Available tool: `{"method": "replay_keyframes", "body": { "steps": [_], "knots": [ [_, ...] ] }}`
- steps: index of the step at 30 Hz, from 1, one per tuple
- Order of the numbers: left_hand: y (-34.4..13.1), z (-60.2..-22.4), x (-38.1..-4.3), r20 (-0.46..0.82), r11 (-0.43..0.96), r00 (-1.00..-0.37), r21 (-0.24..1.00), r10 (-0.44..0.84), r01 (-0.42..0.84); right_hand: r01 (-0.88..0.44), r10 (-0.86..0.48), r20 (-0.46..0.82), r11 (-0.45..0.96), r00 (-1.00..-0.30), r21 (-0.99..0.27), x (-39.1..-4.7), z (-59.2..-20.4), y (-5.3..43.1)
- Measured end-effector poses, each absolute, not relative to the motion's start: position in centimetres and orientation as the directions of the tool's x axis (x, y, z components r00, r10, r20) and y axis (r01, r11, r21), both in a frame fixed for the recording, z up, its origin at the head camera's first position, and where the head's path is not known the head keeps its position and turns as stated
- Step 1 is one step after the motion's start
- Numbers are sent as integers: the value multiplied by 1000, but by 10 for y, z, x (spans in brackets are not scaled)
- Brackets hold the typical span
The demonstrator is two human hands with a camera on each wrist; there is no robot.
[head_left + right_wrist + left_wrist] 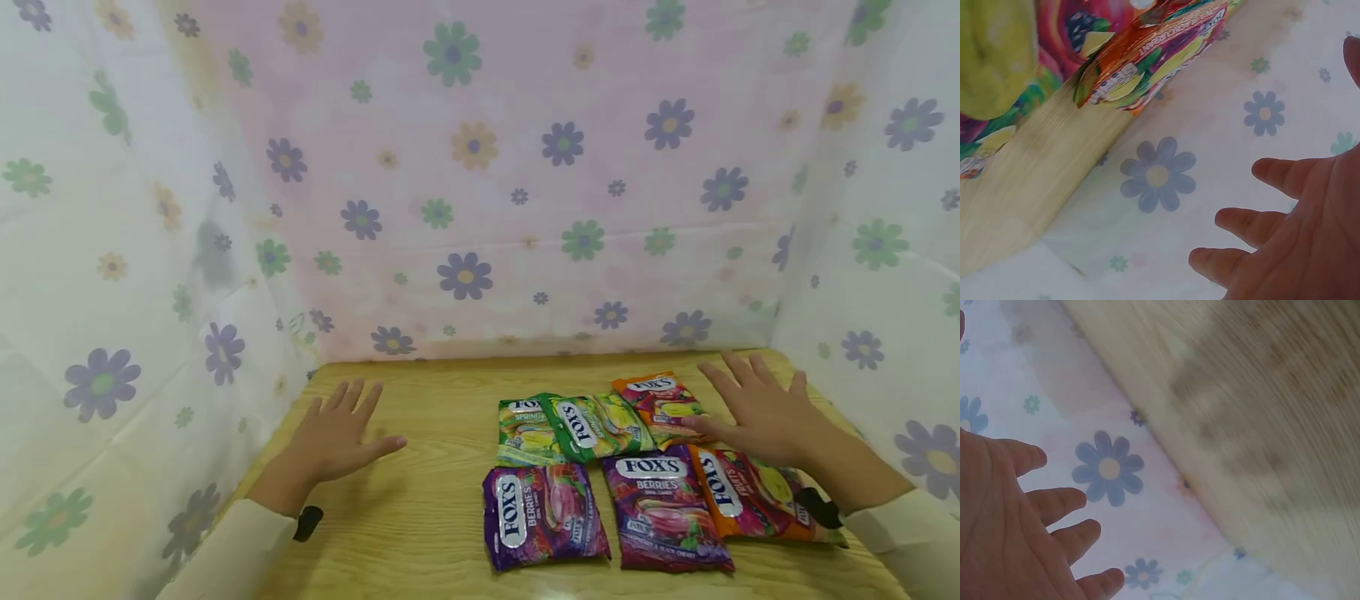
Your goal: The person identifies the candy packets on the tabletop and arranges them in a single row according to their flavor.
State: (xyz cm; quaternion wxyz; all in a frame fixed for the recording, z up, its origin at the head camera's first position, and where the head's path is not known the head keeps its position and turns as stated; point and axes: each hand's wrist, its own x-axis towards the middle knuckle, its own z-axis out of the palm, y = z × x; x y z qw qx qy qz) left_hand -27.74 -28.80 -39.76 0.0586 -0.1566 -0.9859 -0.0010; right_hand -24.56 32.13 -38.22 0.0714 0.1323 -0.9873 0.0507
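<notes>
My left hand (336, 437) hovers over the left part of the wooden table with its fingers spread, holding nothing. My right hand (765, 417), also spread, is above the right side, nearest the orange Fox's Fruits candy bags. One such bag (663, 408) lies at the back; the other (765, 497) lies in front, partly hidden by the right forearm. Two green Fox's Spring candy bags, one on the left (528, 433) and one overlapping it (600, 425), sit in the back row. Two purple Fox's Berries bags, left (547, 515) and right (667, 508), lie in the front row.
The wooden table (420, 467) has a bare stretch between the left hand and the bags. Flower-printed cloth (465, 200) hangs behind it and along both sides. Dark bands show at both cuffs.
</notes>
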Motion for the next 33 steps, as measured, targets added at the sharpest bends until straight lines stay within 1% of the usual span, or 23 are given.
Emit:
{"method": "replay_keyframes", "body": {
  "steps": [8,18,23,33],
  "knots": [
    [-262,-402,-292,137,941,-932,4,335,339,-270,-253,154,957,-955,-103,-251,-381,305],
    [-230,-403,-298,148,926,-926,106,346,363,-294,-259,193,938,-946,-184,-253,-379,282],
    [-218,-404,-295,142,908,-930,209,338,362,-303,-260,199,924,-945,-234,-256,-377,271],
    [-191,-419,-300,88,827,-950,472,301,306,-368,-316,197,862,-928,-348,-261,-379,243]
  ]
}}
